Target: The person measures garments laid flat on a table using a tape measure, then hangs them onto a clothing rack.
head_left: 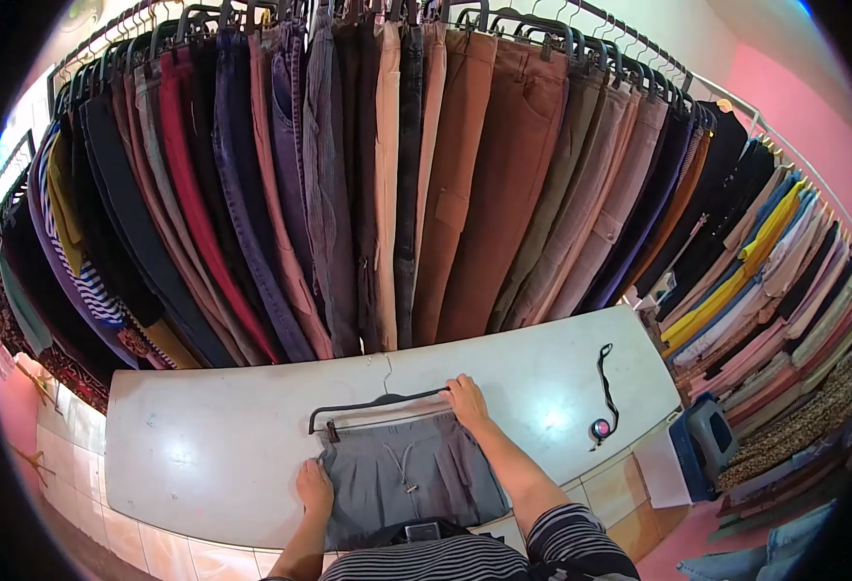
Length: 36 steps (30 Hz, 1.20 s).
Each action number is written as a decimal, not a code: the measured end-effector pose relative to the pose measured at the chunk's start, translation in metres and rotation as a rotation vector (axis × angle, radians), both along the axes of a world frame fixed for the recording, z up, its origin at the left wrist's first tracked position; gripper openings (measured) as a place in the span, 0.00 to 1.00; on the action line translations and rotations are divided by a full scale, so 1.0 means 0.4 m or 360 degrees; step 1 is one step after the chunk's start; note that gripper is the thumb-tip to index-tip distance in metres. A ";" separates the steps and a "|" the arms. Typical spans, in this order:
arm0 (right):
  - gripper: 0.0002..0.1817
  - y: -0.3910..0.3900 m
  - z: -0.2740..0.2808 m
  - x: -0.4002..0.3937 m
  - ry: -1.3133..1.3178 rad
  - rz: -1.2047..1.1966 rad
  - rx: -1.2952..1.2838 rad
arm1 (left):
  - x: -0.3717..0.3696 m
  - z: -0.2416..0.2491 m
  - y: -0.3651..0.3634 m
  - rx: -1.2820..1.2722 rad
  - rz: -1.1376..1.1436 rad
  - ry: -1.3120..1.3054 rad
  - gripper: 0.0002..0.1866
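A pair of grey pants (387, 484) with a drawstring at the waist lies on the white table in front of me; my body hides its lower end, so its length cannot be seen. Above the waistband rests a black clip hanger (377, 401), its hook pointing away from me. The hanger's left clip (330, 432) is at the left waist corner. My left hand (315, 487) is closed on the pants' left side edge. With fingers closed, my right hand (465, 400) grips the right end of the hanger, covering the clip area there.
On the white table's (213, 436) right part lies a black strap (607, 387) with a small round object (599, 428) at its end. Behind stands a long rack of hanging pants (503, 194). More clothes (765, 271) hang at right, near a blue-and-grey container (702, 445).
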State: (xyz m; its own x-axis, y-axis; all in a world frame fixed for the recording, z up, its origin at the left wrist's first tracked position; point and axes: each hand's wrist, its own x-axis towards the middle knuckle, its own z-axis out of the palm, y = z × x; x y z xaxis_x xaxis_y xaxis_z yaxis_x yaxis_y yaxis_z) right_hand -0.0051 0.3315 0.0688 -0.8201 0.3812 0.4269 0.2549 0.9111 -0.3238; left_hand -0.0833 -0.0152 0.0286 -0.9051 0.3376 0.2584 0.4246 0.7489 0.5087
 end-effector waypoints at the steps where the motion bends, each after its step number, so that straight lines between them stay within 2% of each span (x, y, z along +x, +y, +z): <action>1: 0.12 0.005 -0.018 0.001 -0.0118 -0.0041 0.0002 | 0.003 0.001 0.001 -0.0004 0.0003 0.0011 0.05; 4: 0.16 -0.009 -0.077 0.015 -0.0042 -0.0150 -0.0256 | 0.002 0.004 0.006 -0.0083 0.0018 -0.0015 0.05; 6: 0.23 -0.034 -0.088 0.047 0.0117 -0.0196 -0.0113 | 0.003 -0.012 0.003 -0.0140 0.0044 0.0002 0.06; 8: 0.30 -0.070 -0.086 0.092 0.0158 -0.0264 -0.0204 | 0.007 -0.012 0.002 -0.0152 0.0032 0.0028 0.06; 10: 0.34 -0.118 -0.059 0.159 0.0122 -0.0259 -0.0235 | -0.002 -0.024 -0.005 -0.0149 0.0020 0.0042 0.07; 12: 0.37 -0.163 -0.050 0.224 -0.0032 -0.0234 -0.0219 | -0.007 -0.043 -0.006 -0.0098 0.0037 -0.0128 0.08; 13: 0.37 -0.183 -0.042 0.248 -0.0026 -0.0240 -0.0203 | -0.004 -0.036 0.001 -0.0081 0.0031 -0.0123 0.08; 15: 0.37 -0.207 -0.037 0.291 -0.0314 -0.0168 -0.0191 | 0.016 -0.026 0.012 0.0248 0.0217 -0.0358 0.19; 16: 0.37 -0.210 -0.051 0.303 -0.0325 -0.0172 -0.0179 | 0.029 -0.032 0.018 0.0258 0.0215 -0.0371 0.19; 18: 0.37 -0.226 -0.065 0.312 -0.0509 -0.0171 -0.0123 | 0.056 -0.025 0.030 0.0134 -0.0170 -0.0108 0.37; 19: 0.37 -0.232 -0.063 0.315 -0.0479 -0.0180 -0.0102 | 0.077 -0.006 0.033 0.0134 -0.0172 -0.0124 0.37; 21: 0.36 -0.227 -0.068 0.314 -0.0474 -0.0184 -0.0078 | 0.111 0.108 0.055 -0.0595 -0.0449 -0.0239 0.37; 25: 0.35 -0.224 -0.069 0.301 -0.0432 -0.0191 -0.0023 | 0.087 0.117 0.059 -0.0438 -0.0443 -0.0047 0.31; 27: 0.35 -0.217 -0.059 0.288 -0.0449 -0.0189 -0.0014 | 0.060 0.101 0.055 -0.0311 -0.0474 -0.0385 0.38; 28: 0.35 -0.215 -0.058 0.279 -0.0456 -0.0168 -0.0011 | 0.058 0.102 0.057 -0.0308 -0.0495 -0.0381 0.38; 30: 0.36 -0.205 -0.078 0.261 -0.0472 -0.0164 -0.0029 | 0.044 0.119 0.066 -0.0600 -0.0477 -0.0115 0.36; 34: 0.36 -0.184 -0.085 0.222 -0.0473 -0.0132 0.0010 | 0.000 0.132 0.084 -0.0642 -0.0455 0.0169 0.31; 35: 0.36 -0.178 -0.086 0.211 -0.0448 -0.0118 0.0007 | -0.033 0.121 0.089 -0.0352 -0.0475 -0.0333 0.36; 36: 0.35 -0.169 -0.086 0.201 -0.0424 -0.0102 0.0002 | -0.049 0.111 0.094 -0.0348 -0.0476 -0.0332 0.36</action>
State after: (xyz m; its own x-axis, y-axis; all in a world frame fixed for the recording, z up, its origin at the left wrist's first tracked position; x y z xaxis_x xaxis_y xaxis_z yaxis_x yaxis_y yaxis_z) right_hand 0.0753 0.2640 0.0343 -0.8778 0.4355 0.1996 0.3882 0.8908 -0.2363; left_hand -0.1030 0.0224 0.0728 -0.7843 0.6198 -0.0268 0.5444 0.7083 0.4493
